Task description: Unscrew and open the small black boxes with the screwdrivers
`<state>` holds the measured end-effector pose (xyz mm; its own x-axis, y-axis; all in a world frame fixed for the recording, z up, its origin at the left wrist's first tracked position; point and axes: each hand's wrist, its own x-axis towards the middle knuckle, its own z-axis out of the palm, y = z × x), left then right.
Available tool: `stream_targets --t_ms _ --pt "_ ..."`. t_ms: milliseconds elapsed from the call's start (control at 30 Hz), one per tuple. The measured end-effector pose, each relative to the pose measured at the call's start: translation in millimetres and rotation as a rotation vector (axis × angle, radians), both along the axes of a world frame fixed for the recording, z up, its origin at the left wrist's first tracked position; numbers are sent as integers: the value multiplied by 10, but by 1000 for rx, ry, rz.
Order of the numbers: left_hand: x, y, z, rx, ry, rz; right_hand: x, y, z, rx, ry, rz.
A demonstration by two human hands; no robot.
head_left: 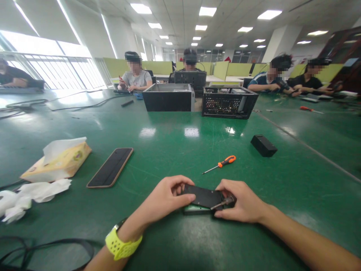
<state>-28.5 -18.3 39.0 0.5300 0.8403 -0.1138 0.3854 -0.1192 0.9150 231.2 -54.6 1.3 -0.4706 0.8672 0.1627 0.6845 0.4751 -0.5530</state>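
A flat black cover plate (203,196) with small holes lies over a shallow black case (199,212), slightly raised and askew; a green strip shows between them. My left hand (169,195) pinches the plate's left end between thumb and fingers. Around the right end, my right hand (239,199) is closed on the case, with a small metal tool (222,203) with a thin tip lying across the palm side. Its kind is hard to make out, and the fingers partly hide it. An orange and black screwdriver (226,162) rests on the table beyond both hands.
On the green table (169,150) lie a phone (111,167), a tissue pack (60,160), crumpled tissues (34,194) and a black block (263,145). Black cables (53,242) coil at lower left. Two computer cases (169,99) stand farther back; several people sit around the table.
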Motion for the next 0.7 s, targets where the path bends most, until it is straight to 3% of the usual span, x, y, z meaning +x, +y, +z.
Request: stream_targets --t_ms 100,200,333,567,700 --pt "-46 -65 17 153 70 -69 -5 3 4 -24 6 -36" --pt "-47 -88 -11 304 131 -54 15 14 27 -53 36 -33" --pt "-32 -67 -65 304 131 -53 141 50 65 -158 185 31" --pt "-69 -76 -104 352 140 -49 335 124 113 -413 544 -94" --pt "-89 -83 -123 401 149 -79 386 155 117 -323 433 -200"
